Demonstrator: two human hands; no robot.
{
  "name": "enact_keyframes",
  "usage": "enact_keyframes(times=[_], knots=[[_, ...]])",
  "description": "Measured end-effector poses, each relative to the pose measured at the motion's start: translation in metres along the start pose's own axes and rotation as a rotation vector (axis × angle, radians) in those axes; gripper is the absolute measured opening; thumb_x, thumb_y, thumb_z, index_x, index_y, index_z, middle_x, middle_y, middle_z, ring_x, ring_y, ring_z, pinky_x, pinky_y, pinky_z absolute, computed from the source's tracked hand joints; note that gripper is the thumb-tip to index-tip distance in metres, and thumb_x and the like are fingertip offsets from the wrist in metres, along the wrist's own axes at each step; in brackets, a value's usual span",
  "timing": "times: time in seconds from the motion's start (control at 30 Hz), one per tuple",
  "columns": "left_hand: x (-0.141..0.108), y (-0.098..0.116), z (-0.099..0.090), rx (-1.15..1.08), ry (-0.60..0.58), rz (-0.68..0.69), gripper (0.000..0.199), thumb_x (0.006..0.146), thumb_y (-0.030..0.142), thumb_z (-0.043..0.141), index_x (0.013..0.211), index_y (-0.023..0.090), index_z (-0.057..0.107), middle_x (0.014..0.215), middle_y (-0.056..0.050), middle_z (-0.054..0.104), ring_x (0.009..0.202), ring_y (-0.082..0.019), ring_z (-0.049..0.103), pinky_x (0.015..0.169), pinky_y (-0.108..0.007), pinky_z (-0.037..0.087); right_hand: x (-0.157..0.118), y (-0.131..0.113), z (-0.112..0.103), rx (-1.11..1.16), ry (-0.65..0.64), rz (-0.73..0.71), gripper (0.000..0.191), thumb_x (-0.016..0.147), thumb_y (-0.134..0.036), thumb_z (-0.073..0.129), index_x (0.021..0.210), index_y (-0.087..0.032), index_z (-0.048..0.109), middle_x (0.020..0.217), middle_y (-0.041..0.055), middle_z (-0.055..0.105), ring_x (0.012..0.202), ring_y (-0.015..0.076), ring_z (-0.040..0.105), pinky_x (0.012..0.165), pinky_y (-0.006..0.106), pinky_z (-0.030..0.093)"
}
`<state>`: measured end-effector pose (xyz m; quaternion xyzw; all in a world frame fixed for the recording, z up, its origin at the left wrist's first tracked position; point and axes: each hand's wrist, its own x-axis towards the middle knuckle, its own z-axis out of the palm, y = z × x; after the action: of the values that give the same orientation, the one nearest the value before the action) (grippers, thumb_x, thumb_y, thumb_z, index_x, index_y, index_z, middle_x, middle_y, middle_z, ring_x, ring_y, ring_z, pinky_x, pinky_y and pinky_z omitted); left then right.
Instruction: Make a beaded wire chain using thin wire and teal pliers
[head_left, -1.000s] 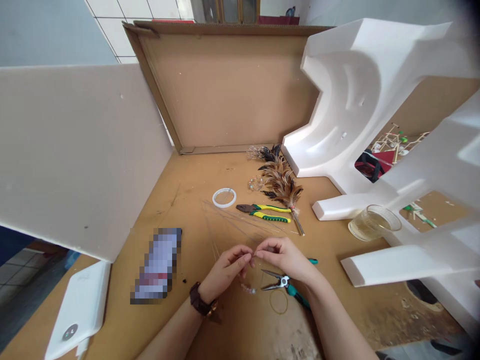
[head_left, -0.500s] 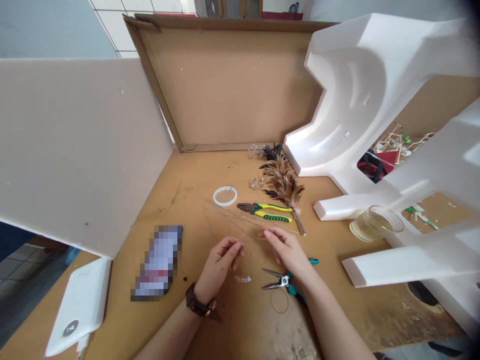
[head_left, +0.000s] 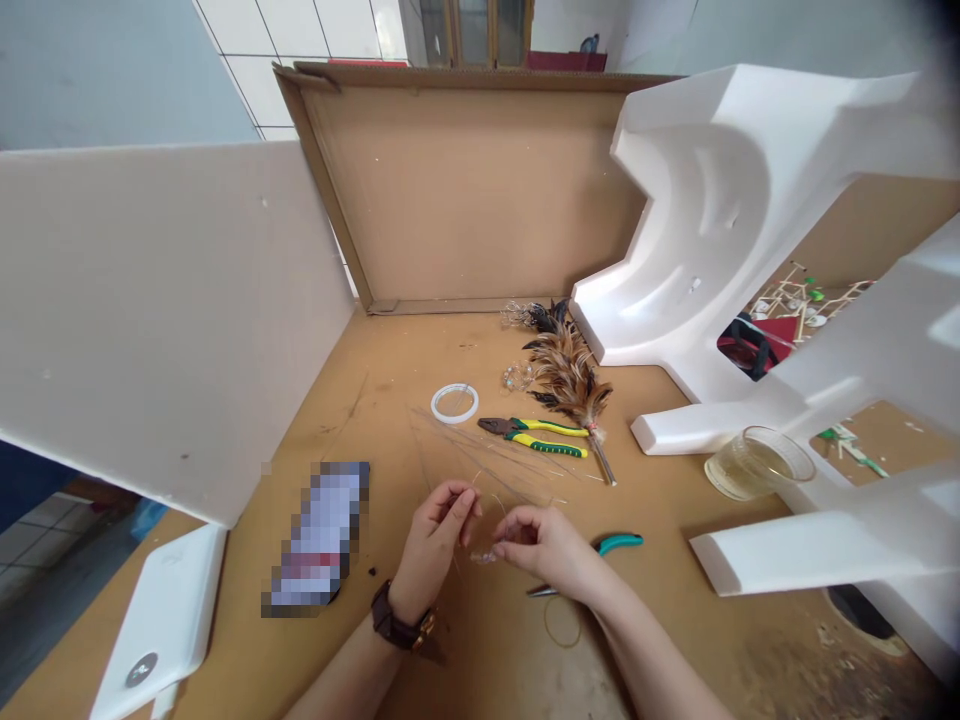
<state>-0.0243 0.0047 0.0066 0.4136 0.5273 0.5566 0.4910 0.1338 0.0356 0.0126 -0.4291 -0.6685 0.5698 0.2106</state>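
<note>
My left hand (head_left: 442,520), with a dark watch on the wrist, pinches a thin wire (head_left: 477,477) whose tip sticks up past the fingertips. Close beside it, my right hand (head_left: 540,545) has its thumb and fingers closed at a short row of clear beads (head_left: 481,557). A fine curved strand shows above the right fingers; where it ends is hidden. Under the right hand and forearm lie teal-handled needle-nose pliers (head_left: 621,542), mostly covered. A thin yellowish ring (head_left: 562,622) lies just below them on the table.
Beyond my hands are loose wires (head_left: 487,455), a white ring spool (head_left: 454,403), yellow-green pliers (head_left: 536,437) and a feather bundle (head_left: 570,370). A phone (head_left: 319,540) and white power bank (head_left: 161,610) lie left. Right are a glass of liquid (head_left: 757,465) and white foam (head_left: 772,550).
My right hand has moved down and left, from open above the table to closed fingers at the beads, covering more of the needle-nose pliers. My left hand keeps its pinch. The view has tilted slightly.
</note>
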Motion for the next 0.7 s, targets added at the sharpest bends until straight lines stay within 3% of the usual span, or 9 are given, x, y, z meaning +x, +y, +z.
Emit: enact_keyframes(times=[0.2, 0.37, 0.5, 0.6, 0.7], knots=[[-0.0014, -0.0015, 0.0009, 0.054, -0.087, 0.008, 0.022, 0.082, 0.037, 0.051, 0.080, 0.016, 0.054, 0.067, 0.003, 0.052, 0.047, -0.005, 0.041, 0.046, -0.019, 0.033, 0.0035, 0.0006, -0.0048, 0.052, 0.201, -0.054, 0.017, 0.069, -0.027, 0.060, 0.083, -0.016, 0.060, 0.062, -0.0027, 0.053, 0.053, 0.0082, 0.043, 0.049, 0.020, 0.034], [-0.0016, -0.0032, 0.0026, 0.034, -0.117, -0.017, 0.022, 0.082, 0.038, 0.051, 0.081, 0.016, 0.054, 0.067, 0.003, 0.053, 0.046, -0.005, 0.041, 0.045, -0.018, 0.033, 0.0051, 0.0022, -0.0041, 0.144, 0.236, -0.078, 0.021, 0.070, -0.033, 0.060, 0.085, -0.017, 0.058, 0.065, -0.0023, 0.054, 0.050, 0.0077, 0.041, 0.045, 0.020, 0.034], [-0.0022, -0.0034, 0.0031, 0.020, -0.115, -0.021, 0.024, 0.082, 0.039, 0.052, 0.081, 0.016, 0.054, 0.067, 0.002, 0.053, 0.047, -0.005, 0.041, 0.046, -0.019, 0.033, 0.0040, 0.0006, -0.0035, 0.185, 0.239, -0.100, 0.045, 0.069, -0.027, 0.060, 0.111, -0.018, 0.050, 0.070, -0.0026, 0.055, 0.050, 0.0073, 0.041, 0.046, 0.020, 0.035], [-0.0033, -0.0025, 0.0033, 0.016, -0.138, -0.017, 0.023, 0.082, 0.038, 0.051, 0.080, 0.015, 0.054, 0.067, 0.002, 0.053, 0.047, -0.005, 0.039, 0.046, -0.019, 0.032, 0.0026, 0.0007, -0.0050, 0.081, 0.232, -0.161, 0.052, 0.072, -0.023, 0.057, 0.122, -0.020, 0.046, 0.070, -0.0028, 0.054, 0.051, 0.0076, 0.042, 0.050, 0.021, 0.036], [-0.0040, -0.0015, 0.0032, 0.022, -0.162, -0.017, 0.023, 0.082, 0.038, 0.052, 0.079, 0.016, 0.053, 0.066, 0.003, 0.052, 0.046, -0.005, 0.037, 0.045, -0.018, 0.031, 0.0016, 0.0013, -0.0078, -0.110, 0.263, -0.256, 0.037, 0.073, -0.022, 0.057, 0.110, -0.023, 0.059, 0.074, -0.0006, 0.054, 0.057, 0.0092, 0.046, 0.056, 0.022, 0.039]])
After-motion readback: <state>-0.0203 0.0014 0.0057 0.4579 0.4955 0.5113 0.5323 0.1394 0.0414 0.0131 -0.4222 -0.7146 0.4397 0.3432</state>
